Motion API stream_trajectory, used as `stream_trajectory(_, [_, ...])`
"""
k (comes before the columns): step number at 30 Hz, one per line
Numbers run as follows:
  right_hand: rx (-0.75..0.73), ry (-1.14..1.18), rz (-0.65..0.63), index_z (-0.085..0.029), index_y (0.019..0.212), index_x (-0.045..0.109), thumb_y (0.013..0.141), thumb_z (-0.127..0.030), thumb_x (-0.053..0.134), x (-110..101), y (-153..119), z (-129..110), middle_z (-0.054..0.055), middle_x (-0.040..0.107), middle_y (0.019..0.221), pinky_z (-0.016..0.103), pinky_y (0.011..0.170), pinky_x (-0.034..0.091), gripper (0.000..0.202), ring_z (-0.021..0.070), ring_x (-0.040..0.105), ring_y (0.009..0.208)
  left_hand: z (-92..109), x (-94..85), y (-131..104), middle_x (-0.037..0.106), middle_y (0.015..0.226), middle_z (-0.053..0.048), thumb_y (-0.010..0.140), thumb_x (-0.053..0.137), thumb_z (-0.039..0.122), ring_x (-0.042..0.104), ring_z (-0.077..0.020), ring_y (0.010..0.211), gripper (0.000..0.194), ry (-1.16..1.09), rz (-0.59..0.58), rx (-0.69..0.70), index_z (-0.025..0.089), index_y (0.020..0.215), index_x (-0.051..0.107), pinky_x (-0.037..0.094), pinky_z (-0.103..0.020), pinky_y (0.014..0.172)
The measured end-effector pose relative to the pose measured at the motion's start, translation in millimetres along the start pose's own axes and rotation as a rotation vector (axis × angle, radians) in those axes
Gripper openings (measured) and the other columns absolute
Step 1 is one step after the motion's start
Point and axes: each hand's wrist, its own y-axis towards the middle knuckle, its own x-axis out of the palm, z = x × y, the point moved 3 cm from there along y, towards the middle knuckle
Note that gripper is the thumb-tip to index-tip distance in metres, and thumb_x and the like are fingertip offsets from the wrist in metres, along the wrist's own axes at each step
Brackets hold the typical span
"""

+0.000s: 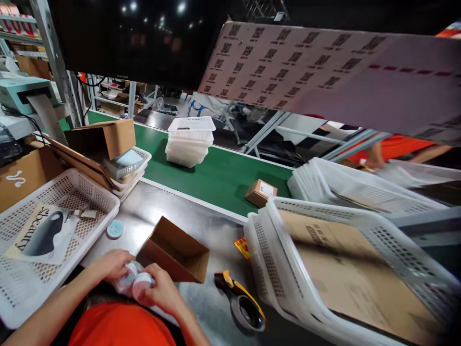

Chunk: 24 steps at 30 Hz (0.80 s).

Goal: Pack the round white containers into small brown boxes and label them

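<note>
Steel tabletop (169, 206) runs in front of me, with a green conveyor belt (216, 175) behind it and dim warehouse shelving beyond that I can barely make out. Close to my chest, my left hand (108, 265) and right hand (163, 290) are both wrapped around a small pale wrapped item (135, 284); the fingers cover most of it, so I cannot tell what it is. It sits just before the open cardboard box (176, 250), which lies tipped on its side with its mouth toward me. A tape dispenser (241, 302) lies to the right, near a stack of white baskets (324, 269) holding flat cardboard, blurred and cut off at the edge. On my left, a white basket (54, 226) holds a printed card reading "beauty". A small round tin (115, 229) sits on the steel beside it. A small sealed parcel (260, 192) rides the belt. Overhead, a sheet of barcode labels (306, 62) blocks the far view; another person's arm (374, 156) shows under it.
</note>
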Motion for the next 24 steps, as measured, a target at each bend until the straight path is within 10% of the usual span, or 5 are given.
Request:
stream_trajectory(8, [-0.009,-0.163,-0.073,-0.018,0.099,0.077,0.066,-0.011,0.066,-14,3,-9,0.01,0.074,0.109,0.033,0.088,0.051,0.036,0.0272,0.07,0.102,-5,14.8,0,0.071,0.132,-0.021,0.085,0.048,0.002,0.071,-0.0329,0.121,0.048,-0.023,0.055,-0.32,0.015,0.125,0.071,0.056,-0.043,0.098])
stream_trajectory(17, [-0.342,0.045,0.204,-0.022,0.127,0.065,0.09,-0.021,0.055,-9,15,-44,0.012,0.073,0.122,0.038,0.101,0.054,0.038,0.0268,0.068,0.112,-14,13.3,-19,0.076,0.12,-0.016,0.089,0.065,0.029,0.075,-0.0326,0.11,0.036,-0.158,0.218,-0.535,0.016,0.123,0.066,0.055,-0.039,0.091])
stream_trajectory(24, [-0.205,-0.422,-0.183,-0.019,0.135,0.066,0.092,-0.018,0.051,30,21,-22,0.015,0.077,0.118,0.036,0.087,0.057,0.046,0.0301,0.076,0.103,-15,14.0,-26,0.081,0.11,-0.015,0.095,0.049,0.014,0.075,-0.0299,0.11,0.029,-0.227,0.317,-0.582,0.017,0.109,0.074,0.052,-0.039,0.092])
